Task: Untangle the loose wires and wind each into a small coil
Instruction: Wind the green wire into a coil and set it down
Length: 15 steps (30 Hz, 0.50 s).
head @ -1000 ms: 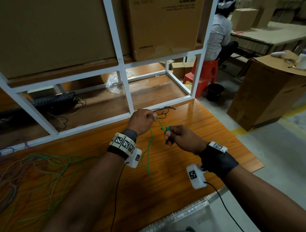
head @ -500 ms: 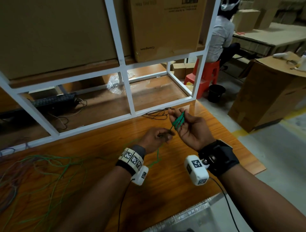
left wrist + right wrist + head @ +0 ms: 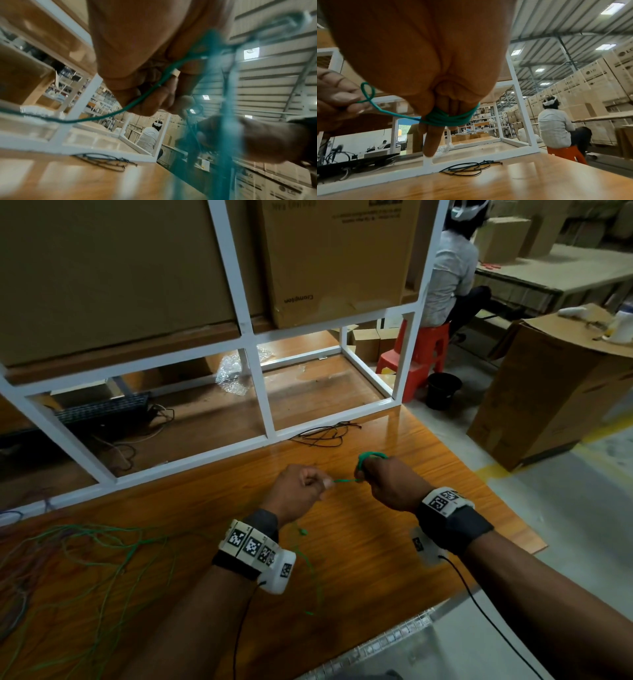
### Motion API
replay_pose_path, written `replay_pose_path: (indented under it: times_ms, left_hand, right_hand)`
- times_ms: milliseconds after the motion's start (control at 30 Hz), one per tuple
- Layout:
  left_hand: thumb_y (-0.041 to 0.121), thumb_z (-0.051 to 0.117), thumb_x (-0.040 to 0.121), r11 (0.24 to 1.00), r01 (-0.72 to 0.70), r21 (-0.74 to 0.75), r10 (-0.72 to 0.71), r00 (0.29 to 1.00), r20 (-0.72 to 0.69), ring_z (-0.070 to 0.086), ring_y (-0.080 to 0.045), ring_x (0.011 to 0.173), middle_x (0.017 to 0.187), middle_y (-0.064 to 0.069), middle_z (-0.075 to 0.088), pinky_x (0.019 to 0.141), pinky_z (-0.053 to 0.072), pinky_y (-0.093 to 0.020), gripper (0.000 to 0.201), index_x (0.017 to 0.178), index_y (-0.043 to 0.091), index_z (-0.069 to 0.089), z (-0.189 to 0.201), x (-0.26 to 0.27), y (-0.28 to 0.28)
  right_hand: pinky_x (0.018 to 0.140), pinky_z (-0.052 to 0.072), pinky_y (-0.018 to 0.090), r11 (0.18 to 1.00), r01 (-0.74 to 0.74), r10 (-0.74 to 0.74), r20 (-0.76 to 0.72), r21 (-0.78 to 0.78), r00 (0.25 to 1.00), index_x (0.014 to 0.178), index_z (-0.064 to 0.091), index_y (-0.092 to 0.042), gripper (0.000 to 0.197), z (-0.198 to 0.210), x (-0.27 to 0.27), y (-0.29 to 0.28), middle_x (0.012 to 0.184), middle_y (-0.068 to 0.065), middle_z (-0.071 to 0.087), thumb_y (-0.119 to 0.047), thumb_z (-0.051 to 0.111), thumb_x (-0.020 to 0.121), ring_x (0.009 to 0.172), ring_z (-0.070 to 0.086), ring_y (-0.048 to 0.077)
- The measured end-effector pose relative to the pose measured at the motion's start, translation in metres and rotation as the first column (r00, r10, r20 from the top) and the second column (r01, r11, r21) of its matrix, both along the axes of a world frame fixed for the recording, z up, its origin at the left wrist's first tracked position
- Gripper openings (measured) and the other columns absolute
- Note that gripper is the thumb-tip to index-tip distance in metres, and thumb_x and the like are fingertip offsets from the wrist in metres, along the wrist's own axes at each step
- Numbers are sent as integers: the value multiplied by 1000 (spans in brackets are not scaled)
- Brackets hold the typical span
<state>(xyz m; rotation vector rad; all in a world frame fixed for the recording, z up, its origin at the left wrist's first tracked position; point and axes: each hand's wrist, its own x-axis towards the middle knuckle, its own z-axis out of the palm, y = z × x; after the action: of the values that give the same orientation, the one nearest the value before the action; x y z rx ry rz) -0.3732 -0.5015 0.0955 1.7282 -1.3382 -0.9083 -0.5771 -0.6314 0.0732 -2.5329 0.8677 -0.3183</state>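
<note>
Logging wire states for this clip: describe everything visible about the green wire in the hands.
The green wire is thin and looks plastic-coated. Several turns are wound round the right hand's fingers as a small coil. A short stretch runs to the left hand, which pinches it; the slack hangs down to the wooden table.

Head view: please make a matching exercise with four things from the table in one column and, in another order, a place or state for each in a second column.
Things:
1. green wire
2. black wires
3. loose wires
4. left hand

Places or states:
A. spread at the table's left
B. wound round the right hand's fingers
C. beside the white frame
D. pinches the green wire's free length

Pairs: 1-B, 2-C, 3-A, 4-D
</note>
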Motion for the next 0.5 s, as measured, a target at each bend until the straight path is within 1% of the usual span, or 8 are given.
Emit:
replay_pose_path:
  times_ms: [67,100,167,233,300,367,433,500]
  left_hand:
    - [25,67,94,1000,-12,1,12,997,77,67,-14,82,83,7,72,76,55,-39,16,80,25,73,5,17,-1]
    - [25,68,94,1000,-3,5,3,995,104,65,-12,85,83,10,71,78,53,-37,17,78,24,73,9,24,0]
    - [26,68,94,1000,22,18,-24,995,99,62,-4,84,78,13,69,80,48,-34,17,78,20,74,15,36,2]
    - [28,66,95,1000,21,18,-22,998,58,58,0,76,71,16,67,78,45,-32,21,79,16,73,18,42,1]
    - [30,63,97,1000,-7,6,6,997,77,56,-3,74,71,15,65,74,44,-31,25,79,15,73,18,42,-4]
    - [33,60,98,1000,-28,8,27,995,95,57,-10,78,79,9,65,75,44,-32,29,80,15,72,18,38,-11]
    - [34,59,100,1000,-19,12,18,995,94,61,-14,89,91,4,69,82,46,-33,29,81,16,72,18,33,-18]
    - [34,59,100,1000,15,8,-16,995,102,63,-13,96,99,4,70,85,47,-31,28,81,19,74,19,26,-25]
  right_hand:
    - [72,55,42,998,-56,58,-72,30,996,90,62,-18,17,-1,-7,0,88,-2,67,-5,52,96,76,63,19]
    - [72,56,43,996,-69,73,-93,47,993,90,61,-17,16,1,-9,1,87,-1,66,-6,50,95,76,63,19]
    - [72,56,44,992,-94,104,-126,82,987,93,60,-14,13,4,-9,5,89,2,66,-9,48,97,77,63,21]
    - [69,54,43,983,-138,154,-135,121,979,91,59,-12,14,9,-6,12,91,5,66,-13,48,100,75,63,21]
    - [67,49,38,972,-178,202,-160,150,966,89,60,-15,15,12,-1,19,88,3,66,-14,49,100,71,61,15]
    - [69,46,32,948,-200,246,-169,248,955,84,59,-24,22,14,5,26,81,-1,68,-17,50,102,68,61,10]
    - [79,52,32,867,-210,282,-98,453,954,83,63,-24,30,14,11,34,77,-3,71,-29,48,108,76,66,13]
    - [96,54,41,670,-277,294,97,689,951,92,66,-9,37,18,17,44,74,-4,69,-34,46,109,91,69,22]
